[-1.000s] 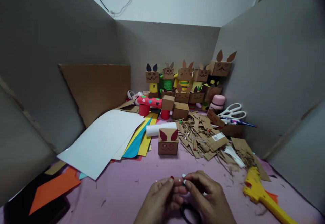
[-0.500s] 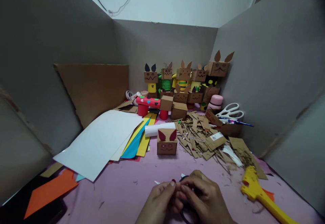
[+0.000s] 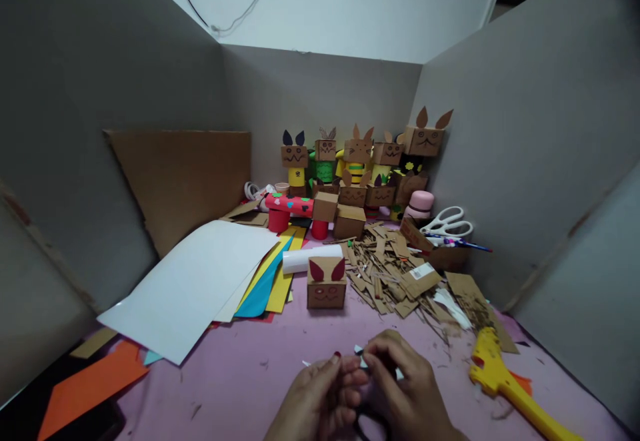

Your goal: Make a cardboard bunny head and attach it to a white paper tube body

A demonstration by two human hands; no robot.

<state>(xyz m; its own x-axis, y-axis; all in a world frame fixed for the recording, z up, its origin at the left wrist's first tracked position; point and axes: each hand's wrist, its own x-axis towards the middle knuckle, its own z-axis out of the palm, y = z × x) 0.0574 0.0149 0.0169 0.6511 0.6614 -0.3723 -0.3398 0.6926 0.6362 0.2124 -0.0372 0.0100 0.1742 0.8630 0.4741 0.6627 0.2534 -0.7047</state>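
My left hand (image 3: 317,394) is low in the middle of the head view, its fingers curled and the thumb over them. A small dark red spot shows at the thumb tip; I cannot tell what it is. Just beside it, my right hand (image 3: 410,388) pinches thumb and forefinger together, and anything between them is too small to make out. A black loop handle (image 3: 373,421), perhaps of scissors, lies under the hands near small white scraps (image 3: 358,350). Beyond them stands a small cardboard box (image 3: 326,294) with red ears and a drawn face.
White sheets (image 3: 190,288) and coloured paper (image 3: 260,291) lie left. Cardboard scraps (image 3: 380,268) are heaped right, near white-handled scissors (image 3: 447,221) and a yellow glue gun (image 3: 493,368). Several cardboard animal figures (image 3: 357,151) stand at the back. Grey panels (image 3: 320,88) enclose the table.
My hands have moved slightly apart; the right hand's fingertips have drawn away from the left's. The whole view has shifted a little.
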